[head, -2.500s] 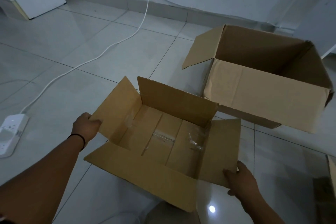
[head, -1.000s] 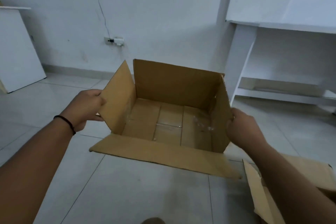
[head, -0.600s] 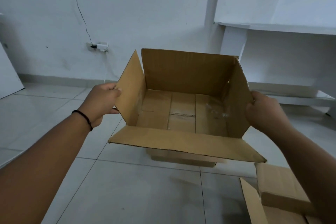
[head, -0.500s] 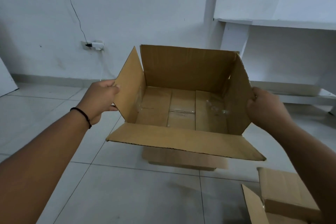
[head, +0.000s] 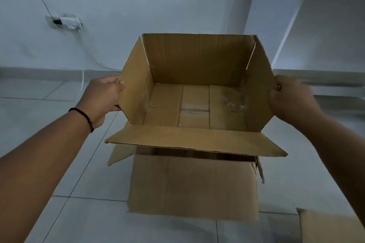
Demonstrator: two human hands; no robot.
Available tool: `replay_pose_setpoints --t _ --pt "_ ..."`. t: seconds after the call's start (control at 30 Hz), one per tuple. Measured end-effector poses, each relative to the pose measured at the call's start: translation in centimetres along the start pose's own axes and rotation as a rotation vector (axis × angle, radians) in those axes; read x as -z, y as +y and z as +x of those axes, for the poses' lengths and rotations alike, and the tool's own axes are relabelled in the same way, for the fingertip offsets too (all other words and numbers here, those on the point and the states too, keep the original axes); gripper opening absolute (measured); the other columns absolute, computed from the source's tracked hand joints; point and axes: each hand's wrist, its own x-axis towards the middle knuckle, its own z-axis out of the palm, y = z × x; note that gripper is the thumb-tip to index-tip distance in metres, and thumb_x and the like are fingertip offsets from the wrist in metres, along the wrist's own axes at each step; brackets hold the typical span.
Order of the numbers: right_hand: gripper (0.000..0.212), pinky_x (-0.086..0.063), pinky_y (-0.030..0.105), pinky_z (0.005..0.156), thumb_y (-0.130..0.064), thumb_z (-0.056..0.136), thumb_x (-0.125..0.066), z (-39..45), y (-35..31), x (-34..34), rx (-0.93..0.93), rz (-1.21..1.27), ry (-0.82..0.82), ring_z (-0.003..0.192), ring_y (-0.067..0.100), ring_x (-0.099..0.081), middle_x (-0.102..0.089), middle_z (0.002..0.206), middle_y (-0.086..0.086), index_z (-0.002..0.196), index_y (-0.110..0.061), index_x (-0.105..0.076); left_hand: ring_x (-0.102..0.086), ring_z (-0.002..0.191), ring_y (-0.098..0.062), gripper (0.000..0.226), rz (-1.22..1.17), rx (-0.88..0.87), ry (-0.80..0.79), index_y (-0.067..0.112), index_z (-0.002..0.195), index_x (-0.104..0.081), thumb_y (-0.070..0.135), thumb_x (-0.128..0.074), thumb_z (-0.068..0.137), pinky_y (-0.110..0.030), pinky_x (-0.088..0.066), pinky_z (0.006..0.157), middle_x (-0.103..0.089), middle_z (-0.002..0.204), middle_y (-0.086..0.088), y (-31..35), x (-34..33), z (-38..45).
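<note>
I hold an open, empty cardboard box up in front of me, above the floor. My left hand grips its left side flap. My right hand grips its right side flap. The near flap hangs out towards me and the box's bottom seam carries clear tape. Directly beneath it stands a second cardboard box on the floor, its top mostly hidden by the held box.
A corner of another piece of cardboard lies at the bottom right. A white shelf unit stands at the right against the wall. A wall socket with a white cable is at the left. Grey tiles cover the floor.
I lifted the box off the floor, turned right and carried it forward. It now hangs over the second box, which has come into fuller view below.
</note>
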Motion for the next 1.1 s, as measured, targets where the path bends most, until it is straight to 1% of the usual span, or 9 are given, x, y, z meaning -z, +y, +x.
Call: replay_pose_setpoints --t 0.27,0.37,0.43,0.57,0.7,0.83,0.93,1.03,1.1 --pt "0.015 -0.027 0.022 0.048 -0.008 0.092 -0.038 2.6 1.7 -3.5 -0.035 0.004 -0.135 0.054 0.012 -0.043 -0.045 0.062 0.0 0.091 -0.009 -0.052 -0.062 0.076 -0.02 0.024 0.113 0.139 -0.017 0.02 0.092 -0.064 0.005 -0.046 0.088 -0.041 -0.057 0.069 -0.064 0.087 -0.003 -3.0 -2.3 3.2" --pt "0.018 -0.03 0.021 0.047 -0.009 0.093 -0.038 2.3 2.3 -4.8 -0.044 0.051 -0.151 0.052 0.011 -0.046 -0.048 0.061 -0.001 0.092 -0.009 -0.055 -0.064 0.086 -0.03 0.034 0.232 0.157 -0.045 0.02 0.11 -0.062 0.005 -0.045 0.084 -0.05 -0.055 0.078 -0.065 0.094 -0.006 -4.5 -2.9 3.6" --pt "0.023 -0.033 0.021 0.046 -0.008 0.094 -0.037 2.2 2.9 -5.8 -0.058 0.064 -0.166 0.052 0.012 -0.048 -0.05 0.063 -0.002 0.101 -0.007 -0.058 -0.064 0.087 -0.032 0.04 0.311 0.158 -0.062 0.019 0.117 -0.061 0.008 -0.045 0.082 -0.049 -0.055 0.077 -0.066 0.096 -0.013 -5.5 -3.2 3.7" --pt "0.027 -0.036 0.022 0.046 -0.006 0.094 -0.036 2.4 4.2 -7.8 -0.109 0.072 -0.188 0.052 0.015 -0.051 -0.051 0.064 -0.001 0.11 -0.005 -0.058 -0.054 0.069 -0.027 0.024 0.401 0.148 -0.066 -0.003 0.094 -0.062 0.013 -0.046 0.085 -0.034 -0.042 0.064 -0.062 0.091 -0.032 -7.8 -3.5 3.8" --pt "0.025 -0.035 0.023 0.046 -0.006 0.094 -0.036 2.1 5.5 -10.1 -0.138 0.029 -0.174 0.052 0.018 -0.05 -0.055 0.065 0.005 0.102 -0.002 -0.06 -0.057 0.086 -0.024 0.024 0.447 0.152 -0.075 0.005 0.111 -0.059 0.015 -0.048 0.092 -0.033 -0.042 0.072 -0.063 0.1 -0.015 -10.6 -3.9 3.6" --pt "0.022 -0.037 0.025 0.053 -0.006 0.091 -0.04 1.0 7.0 -13.2 -0.234 0.031 -0.184 0.067 0.025 -0.053 -0.056 0.078 0.01 0.097 -0.001 -0.061 -0.057 0.11 -0.027 0.033 0.414 0.185 -0.066 0.013 0.125 -0.054 0.014 -0.049 0.093 -0.035 -0.043 0.089 -0.059 0.113 -0.003 -13.8 -4.7 3.2" --pt "0.027 -0.044 0.038 0.073 -0.01 0.087 -0.043 -0.2 7.9 -15.6 -0.266 -0.002 -0.12 0.088 0.033 -0.055 -0.06 0.084 0.009 0.079 -0.013 -0.068 -0.056 0.111 -0.021 0.028 0.336 0.175 -0.065 0.014 0.119 -0.06 0.014 -0.05 0.093 -0.034 -0.042 0.093 -0.059 0.119 0.001 -15.8 -5.4 3.2" --pt "0.025 -0.03 0.053 0.103 -0.015 0.089 -0.054 -0.8 9.0 -17.3 -0.359 -0.108 -0.165 0.129 0.037 -0.036 -0.049 0.135 0.014 0.107 -0.012 -0.071 -0.05 0.123 -0.027 0.032 0.363 0.158 -0.047 0.009 0.123 -0.061 0.016 -0.053 0.092 -0.041 -0.04 0.105 -0.051 0.133 -0.009 -17.7 -6.0 3.7" --pt "0.028 -0.025 0.055 0.107 -0.022 0.09 -0.055 -1.0 9.8 -18.0 -0.391 -0.133 -0.229 0.136 0.034 -0.027 -0.037 0.146 0.012 0.114 -0.018 -0.068 -0.041 0.133 -0.03 0.034 0.387 0.178 -0.025 0.009 0.126 -0.06 0.015 -0.053 0.092 -0.043 -0.034 0.111 -0.041 0.144 -0.013 -18.5 -6.7 3.9"
